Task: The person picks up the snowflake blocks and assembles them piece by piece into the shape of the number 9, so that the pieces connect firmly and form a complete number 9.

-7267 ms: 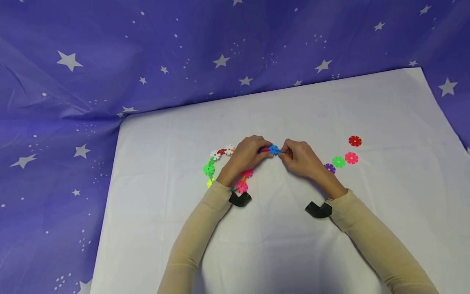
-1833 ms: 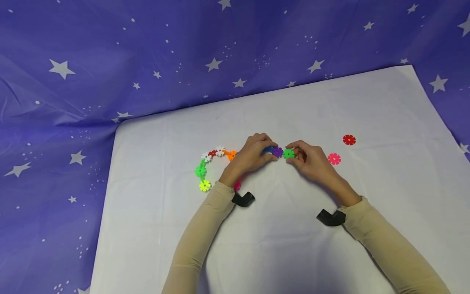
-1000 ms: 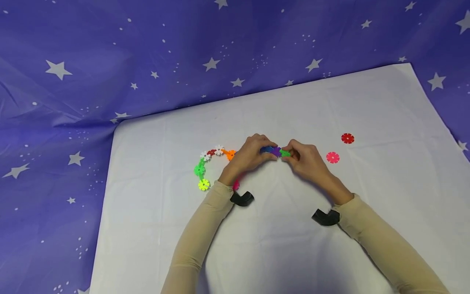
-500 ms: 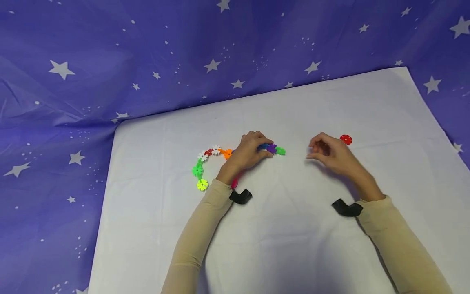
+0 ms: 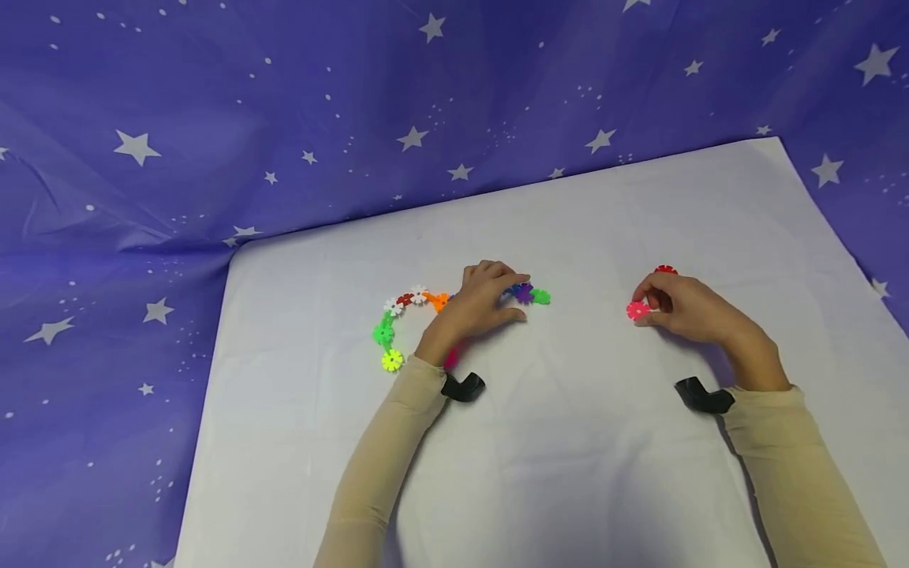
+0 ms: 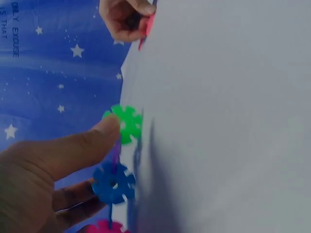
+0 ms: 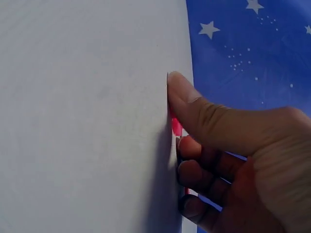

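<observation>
My right hand (image 5: 689, 312) pinches a pink notched snowflake disc (image 5: 637, 311) between thumb and fingers, low over the cloth. In the left wrist view this pink disc (image 6: 150, 26) stands at the right hand's fingertips. My left hand (image 5: 483, 301) lies over a chain of interlocked discs, thumb and fingers spread apart. The chain's right end shows a purple disc (image 5: 524, 293) and a green disc (image 5: 541, 297) past those fingers. A blue disc (image 6: 114, 183) sits beside the left fingers in the left wrist view. The hand and forearm hide part of the chain.
A red disc (image 5: 665, 270) lies just behind the right hand, partly covered. The chain curves leftward through an orange disc (image 5: 441, 302) and white discs to a yellow disc (image 5: 392, 360). White cloth (image 5: 568, 442) covers the table; a starry purple curtain (image 5: 355, 102) hangs behind.
The purple and green discs have joined the chain's right end. My right hand has let go of the green disc, moved right and taken the pink disc. The left fingers have spread.
</observation>
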Demonstrator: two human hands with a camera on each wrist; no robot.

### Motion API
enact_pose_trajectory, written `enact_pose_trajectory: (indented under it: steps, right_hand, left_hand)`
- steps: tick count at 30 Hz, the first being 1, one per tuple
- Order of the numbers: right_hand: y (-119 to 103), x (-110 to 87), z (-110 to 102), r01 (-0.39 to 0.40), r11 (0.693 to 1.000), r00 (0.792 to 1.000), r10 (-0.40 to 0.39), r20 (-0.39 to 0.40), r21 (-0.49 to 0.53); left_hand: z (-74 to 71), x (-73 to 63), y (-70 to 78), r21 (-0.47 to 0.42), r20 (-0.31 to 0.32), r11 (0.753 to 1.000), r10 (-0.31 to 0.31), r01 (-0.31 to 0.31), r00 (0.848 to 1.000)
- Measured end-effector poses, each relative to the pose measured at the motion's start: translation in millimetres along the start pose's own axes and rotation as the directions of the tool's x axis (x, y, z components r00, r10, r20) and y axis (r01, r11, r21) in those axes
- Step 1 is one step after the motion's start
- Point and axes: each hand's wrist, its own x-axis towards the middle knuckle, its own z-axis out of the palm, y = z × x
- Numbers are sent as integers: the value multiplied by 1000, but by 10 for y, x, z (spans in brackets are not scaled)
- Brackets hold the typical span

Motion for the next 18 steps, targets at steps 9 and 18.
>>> enact_pose_trajectory:
  steps: [9, 18]
  right_hand:
    - [-238, 106, 169, 38, 991, 999, -40, 12, 127]
    - [-693, 426, 394, 55, 983, 997, -45, -64, 175]
  left_hand:
    - [103, 93, 94, -19, -46, 1000, 5, -6, 999]
    - [179, 149, 75, -37, -156, 999, 34, -40, 987]
